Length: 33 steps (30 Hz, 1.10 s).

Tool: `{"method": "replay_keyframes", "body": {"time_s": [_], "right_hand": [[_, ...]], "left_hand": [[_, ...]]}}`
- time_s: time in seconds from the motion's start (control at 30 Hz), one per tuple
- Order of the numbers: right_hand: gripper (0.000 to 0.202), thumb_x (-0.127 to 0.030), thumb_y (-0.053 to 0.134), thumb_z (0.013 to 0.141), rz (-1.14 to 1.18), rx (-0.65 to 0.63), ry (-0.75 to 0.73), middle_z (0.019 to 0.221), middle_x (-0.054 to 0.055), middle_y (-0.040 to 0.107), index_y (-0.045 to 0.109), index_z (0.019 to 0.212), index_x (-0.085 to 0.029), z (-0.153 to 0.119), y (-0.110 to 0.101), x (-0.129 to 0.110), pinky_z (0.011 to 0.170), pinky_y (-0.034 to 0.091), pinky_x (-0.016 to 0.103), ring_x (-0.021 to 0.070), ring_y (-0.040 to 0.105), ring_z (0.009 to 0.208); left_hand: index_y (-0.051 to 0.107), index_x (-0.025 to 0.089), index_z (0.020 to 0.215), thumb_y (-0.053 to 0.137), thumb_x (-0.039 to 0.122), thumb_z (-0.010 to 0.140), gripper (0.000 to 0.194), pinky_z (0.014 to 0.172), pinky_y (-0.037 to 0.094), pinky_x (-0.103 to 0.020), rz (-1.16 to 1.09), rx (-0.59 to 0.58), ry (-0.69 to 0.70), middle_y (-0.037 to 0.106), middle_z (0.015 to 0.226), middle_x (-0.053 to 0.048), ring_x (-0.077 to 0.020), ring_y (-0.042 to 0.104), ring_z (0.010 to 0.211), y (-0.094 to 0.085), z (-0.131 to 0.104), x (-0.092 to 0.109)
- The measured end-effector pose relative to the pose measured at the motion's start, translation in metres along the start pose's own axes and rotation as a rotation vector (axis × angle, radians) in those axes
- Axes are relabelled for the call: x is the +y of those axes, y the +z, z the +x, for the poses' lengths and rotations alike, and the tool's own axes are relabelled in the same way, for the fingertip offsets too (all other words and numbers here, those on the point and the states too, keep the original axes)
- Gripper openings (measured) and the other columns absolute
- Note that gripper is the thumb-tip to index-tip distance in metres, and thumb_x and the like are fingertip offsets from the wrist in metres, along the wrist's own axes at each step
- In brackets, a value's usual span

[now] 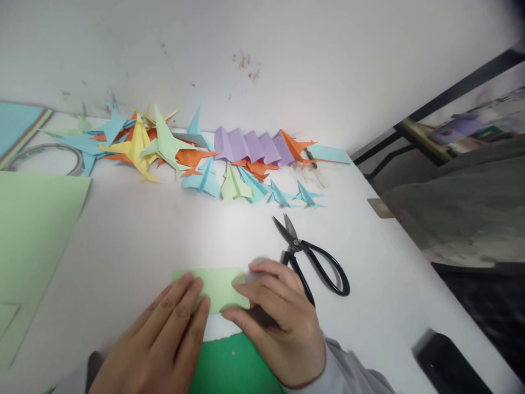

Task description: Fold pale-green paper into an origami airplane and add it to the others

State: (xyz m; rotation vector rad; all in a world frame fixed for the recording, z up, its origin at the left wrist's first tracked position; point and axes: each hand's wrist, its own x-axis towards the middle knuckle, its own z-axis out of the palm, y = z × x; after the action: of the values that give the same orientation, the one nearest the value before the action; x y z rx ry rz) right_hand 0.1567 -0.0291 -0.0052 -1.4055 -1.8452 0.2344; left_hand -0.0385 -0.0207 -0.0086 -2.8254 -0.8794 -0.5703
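Observation:
A small light green strip of paper [221, 284] lies on the white table in front of me. My left hand [164, 323] rests flat over its left part, fingers stretched out and pressing it down. At the strip's right end, my right hand [279, 317] has thumb and fingertips closed on the edge. Black-handled scissors [296, 243] lie just beyond my right hand, blades slightly apart and pointing away; one handle loop is partly covered by that hand. Under my wrists is a dark green sheet [233, 364], partly hidden.
Folded paper planes [168, 139] in several colours are heaped along the wall, beside a pleated purple paper [254, 146]. Large light green sheets [36, 230] and a tape roll [77, 161] sit at left. A black object [449, 364] lies near the table's right edge.

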Motion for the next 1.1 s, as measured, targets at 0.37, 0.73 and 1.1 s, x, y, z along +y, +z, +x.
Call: {"method": "replay_keyframes", "body": {"time_s": [0.37,0.73,1.1], "right_hand": [[0.012,-0.025,0.073,0.063,-0.004,0.013,0.002,0.056,0.002,0.06,0.066,0.069,-0.017,0.0,-0.001,-0.001,0.08,0.046,0.048,0.0254,0.059,0.083],[0.01,-0.025,0.072,0.065,-0.011,0.013,0.0,0.055,0.001,0.059,0.065,0.069,-0.02,0.002,-0.001,-0.002,0.077,0.049,0.044,0.0237,0.058,0.083],[0.012,-0.025,0.072,0.065,-0.011,0.029,0.017,0.058,0.002,0.061,0.064,0.073,-0.02,0.001,0.001,-0.001,0.076,0.049,0.042,0.0237,0.059,0.082]], "left_hand": [[0.056,0.012,0.105,0.028,0.008,0.085,0.035,0.091,0.041,-0.041,-0.091,0.081,-0.147,0.058,0.116,-0.013,-0.0274,0.044,0.117,0.009,-0.007,0.008],[0.056,0.012,0.107,0.03,0.011,0.086,0.033,0.089,0.042,-0.039,-0.039,0.042,-0.07,0.058,0.116,-0.013,-0.0274,0.045,0.116,0.007,-0.004,0.004],[0.053,0.012,0.112,0.03,0.013,0.086,0.034,0.091,0.041,-0.039,-0.044,-0.037,-0.01,0.054,0.121,-0.014,-0.0285,0.042,0.119,0.007,-0.008,0.003]]}}
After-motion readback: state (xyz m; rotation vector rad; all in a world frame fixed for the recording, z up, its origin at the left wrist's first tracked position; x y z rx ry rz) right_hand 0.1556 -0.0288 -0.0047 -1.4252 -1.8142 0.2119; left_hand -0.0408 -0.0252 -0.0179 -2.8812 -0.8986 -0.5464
